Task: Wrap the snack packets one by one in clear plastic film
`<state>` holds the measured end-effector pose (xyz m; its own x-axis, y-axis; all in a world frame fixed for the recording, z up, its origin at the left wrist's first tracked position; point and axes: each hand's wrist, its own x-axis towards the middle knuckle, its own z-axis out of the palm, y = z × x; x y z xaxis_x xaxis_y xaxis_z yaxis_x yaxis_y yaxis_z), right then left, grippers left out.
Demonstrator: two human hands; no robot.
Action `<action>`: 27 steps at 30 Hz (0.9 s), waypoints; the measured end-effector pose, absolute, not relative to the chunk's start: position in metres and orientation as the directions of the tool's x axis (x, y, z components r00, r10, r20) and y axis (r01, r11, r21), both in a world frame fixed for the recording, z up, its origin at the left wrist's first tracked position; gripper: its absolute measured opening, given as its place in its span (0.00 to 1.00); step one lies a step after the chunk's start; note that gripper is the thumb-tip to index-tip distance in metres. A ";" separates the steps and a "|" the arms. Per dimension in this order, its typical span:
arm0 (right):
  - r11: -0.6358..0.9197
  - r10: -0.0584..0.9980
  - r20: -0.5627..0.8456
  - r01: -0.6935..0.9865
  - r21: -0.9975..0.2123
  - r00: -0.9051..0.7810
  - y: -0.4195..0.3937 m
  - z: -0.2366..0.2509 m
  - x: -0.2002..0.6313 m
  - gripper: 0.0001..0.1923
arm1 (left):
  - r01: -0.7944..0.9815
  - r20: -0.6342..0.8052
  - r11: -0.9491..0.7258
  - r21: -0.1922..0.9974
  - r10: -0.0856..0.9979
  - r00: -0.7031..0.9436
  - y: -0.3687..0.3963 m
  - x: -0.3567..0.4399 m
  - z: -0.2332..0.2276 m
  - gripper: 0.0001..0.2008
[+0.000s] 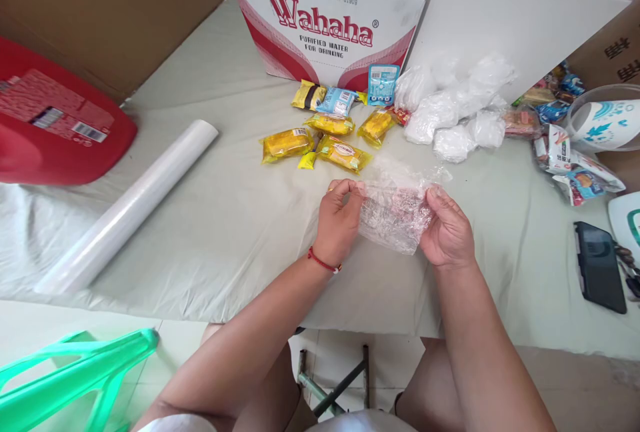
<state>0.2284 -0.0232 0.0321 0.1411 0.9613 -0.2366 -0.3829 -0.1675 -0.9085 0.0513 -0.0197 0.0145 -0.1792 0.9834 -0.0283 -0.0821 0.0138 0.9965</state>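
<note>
Both hands hold a crumpled sheet of clear plastic film (395, 209) above the pale cloth-covered table (235, 219). My left hand (339, 219), with a red cord at the wrist, pinches the film's left edge. My right hand (447, 231) grips its right edge. Just beyond the film lie several yellow snack packets (320, 145), and a blue packet (336, 101) sits behind them. A roll of clear film (131, 204) lies diagonally at the left, away from both hands.
A Wahaha water carton (325, 19) and a white box (505, 19) stand at the back. White wrapped bundles (453, 109) and mixed snacks (565, 152) lie right, with a black phone (597, 265). A red container (55, 125) sits left; a green stool (75, 372) is below.
</note>
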 end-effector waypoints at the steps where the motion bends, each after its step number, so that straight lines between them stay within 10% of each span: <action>1: -0.169 0.963 -0.235 -0.384 -0.908 0.132 -0.024 0.032 0.228 0.14 | -0.091 -0.023 0.007 0.996 0.983 -0.182 -0.020 0.052 0.015 0.14; 6: -0.163 0.971 -0.217 -0.392 -0.906 0.099 -0.022 0.035 0.229 0.13 | -0.103 0.040 -0.065 0.993 0.973 -0.226 -0.020 0.048 0.027 0.12; 16: -0.103 0.950 -0.228 -0.475 -0.874 0.213 -0.018 0.033 0.232 0.14 | -0.670 -0.457 0.368 0.645 0.888 0.048 -0.013 0.042 0.040 0.21; 27: -0.038 0.913 -0.169 -0.333 -0.942 0.372 -0.009 0.020 0.245 0.22 | -0.535 -0.509 0.577 0.616 0.811 0.288 -0.014 0.037 0.035 0.09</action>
<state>0.2448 -0.0093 0.0195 0.3724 0.9126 -0.1686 -0.3331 -0.0381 -0.9421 0.0373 -0.0137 0.0349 0.2884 0.8109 -0.5092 -0.5353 0.5775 0.6164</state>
